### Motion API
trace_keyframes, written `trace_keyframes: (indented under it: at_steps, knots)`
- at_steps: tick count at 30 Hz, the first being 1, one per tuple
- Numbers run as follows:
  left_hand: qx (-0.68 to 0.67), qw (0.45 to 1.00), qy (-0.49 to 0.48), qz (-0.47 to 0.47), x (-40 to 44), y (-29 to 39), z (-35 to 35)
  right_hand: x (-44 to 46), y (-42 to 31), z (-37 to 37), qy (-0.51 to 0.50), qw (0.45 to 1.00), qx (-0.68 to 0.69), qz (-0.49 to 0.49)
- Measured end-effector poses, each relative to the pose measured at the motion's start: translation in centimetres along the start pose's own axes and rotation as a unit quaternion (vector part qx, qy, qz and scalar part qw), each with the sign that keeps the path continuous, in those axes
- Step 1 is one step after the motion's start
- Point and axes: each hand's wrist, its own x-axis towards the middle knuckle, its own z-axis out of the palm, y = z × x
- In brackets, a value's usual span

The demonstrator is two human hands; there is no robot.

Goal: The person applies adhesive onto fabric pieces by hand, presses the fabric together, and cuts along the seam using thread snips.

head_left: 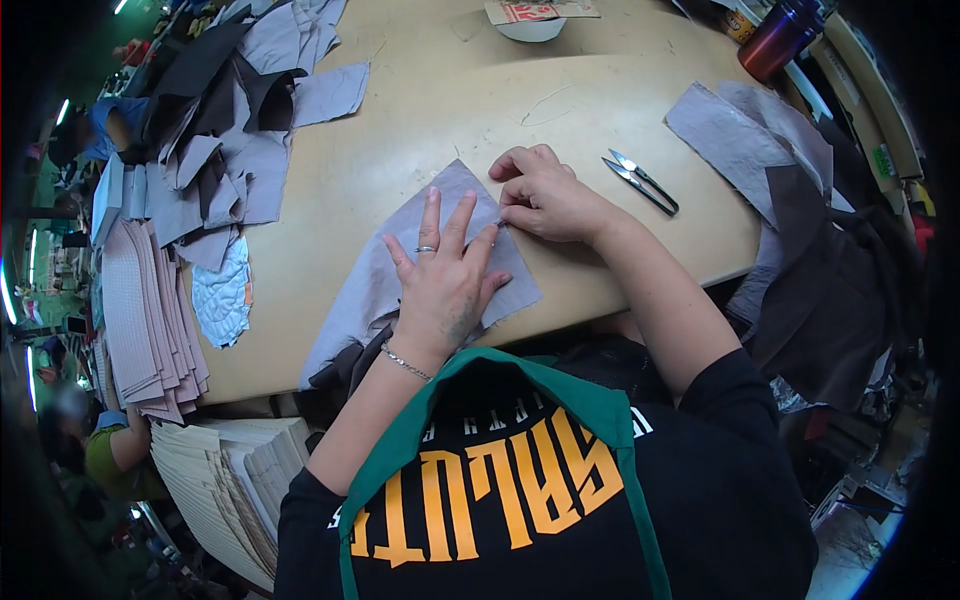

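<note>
A grey-lilac fabric piece (365, 270) lies on the table with one corner pointing away from me, its lower end hanging over the near edge beside darker cloth. My left hand (445, 265), wearing a ring and a chain bracelet, rests flat on this fabric with fingers spread. At the fabric's right edge, my right hand (545, 195) has thumb and fingertip pinched together, close to the left index fingertip. Whatever is between those fingertips is too small to make out. Thread snips (642, 182) lie on the table, right of my right hand and apart from it.
Grey and dark fabric pieces (225, 150) are heaped on the left, near a white quilted piece (222, 295) and stacked pinkish sheets (150, 310). More cloth (740, 140) drapes over the right edge. A tumbler (782, 38) and a bowl (532, 29) stand farther back. Other people are at left.
</note>
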Motion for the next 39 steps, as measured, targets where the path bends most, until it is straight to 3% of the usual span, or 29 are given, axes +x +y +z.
trace_keyframes:
  at_steps: [25, 29, 33, 39]
  knots:
    - [-0.09, 0.994, -0.04, -0.044, 0.4, -0.4, -0.2, -0.5, -0.8, -1.6, -0.002, 1.0, 0.007, -0.012]
    - [-0.103, 0.992, -0.064, -0.044, 0.4, -0.8, 0.0, -3.7, 1.2, -5.5, 0.191, 0.966, -0.153, 0.085]
    - [-0.125, 0.987, -0.086, -0.045, 0.3, -1.0, 0.0, -8.1, 1.9, -6.7, 0.141, 0.933, -0.195, 0.266]
    - [-0.113, 0.989, -0.089, -0.033, 0.5, -1.1, 0.0, -7.4, 1.1, -4.9, 0.122, 0.984, -0.032, 0.123]
